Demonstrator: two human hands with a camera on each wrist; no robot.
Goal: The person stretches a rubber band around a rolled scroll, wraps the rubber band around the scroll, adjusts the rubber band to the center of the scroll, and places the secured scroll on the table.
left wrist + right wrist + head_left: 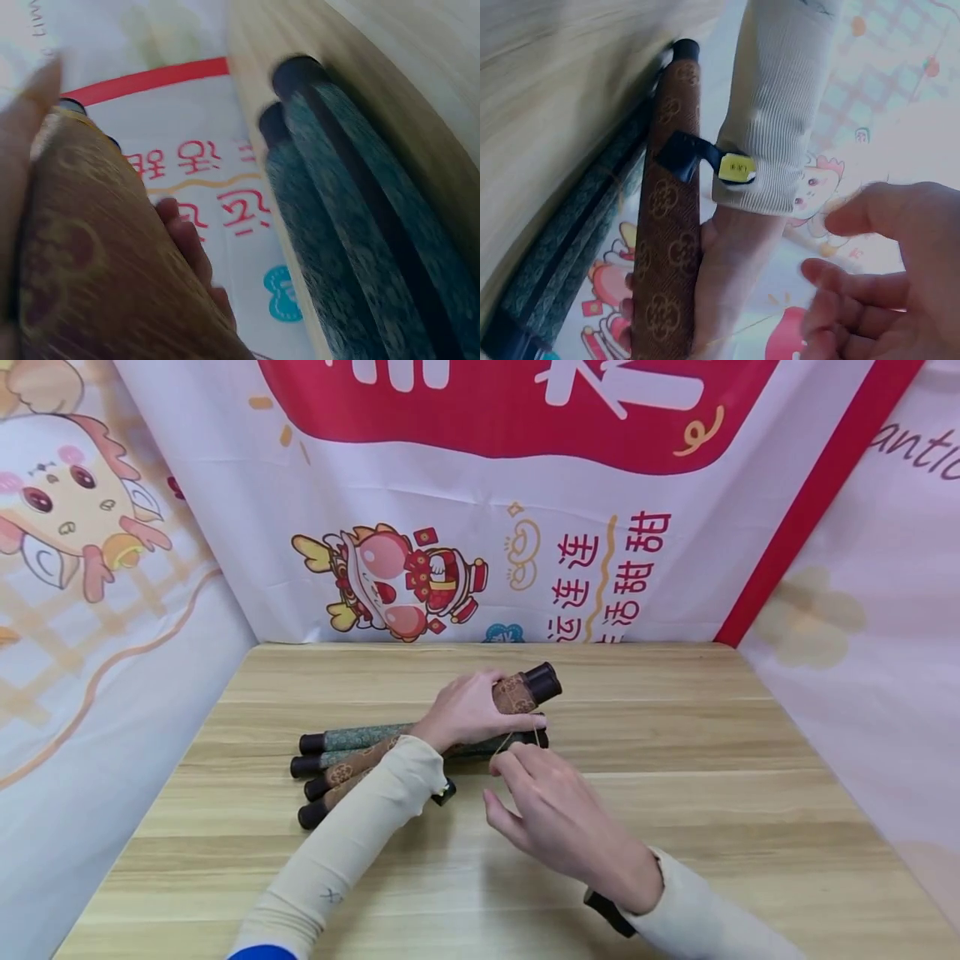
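My left hand (468,710) grips a brown scroll (514,693) with gold flower patterns, rolled as two side-by-side rolls with black end knobs. Its far end tilts up over a green scroll (367,737), which lies on the table beneath it. A thin tan rubber band (66,114) circles the brown scroll near its far end. Curled fingers of my right hand (562,810) hold a stretched part of that band, just in front of the scroll's far end. The right thumb stands apart from those fingers. In the right wrist view the brown scroll (664,217) shows along its length.
The wooden table (675,760) carries both scrolls. A printed white curtain (637,443) hangs along its back edge, with more printed cloth at both sides. A black strap with a yellow tag (737,168) sits at the left cuff.
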